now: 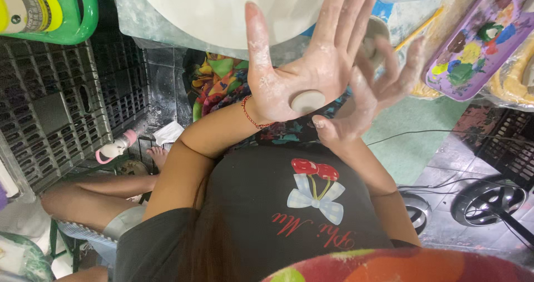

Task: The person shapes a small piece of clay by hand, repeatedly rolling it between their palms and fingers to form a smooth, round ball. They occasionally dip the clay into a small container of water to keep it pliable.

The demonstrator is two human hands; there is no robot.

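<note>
Clay disc (pixel 307 101) on my open left palm.
My left hand (pixel 300 73) lies flat, fingers spread, gripping nothing; my right hand (pixel 370 95) hovers beside it, blurred, fingers apart, empty.

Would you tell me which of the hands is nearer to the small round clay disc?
Left. The left hand is open and flat with the clay disc resting on its palm; the right hand hovers beside it, apparently apart.
</note>
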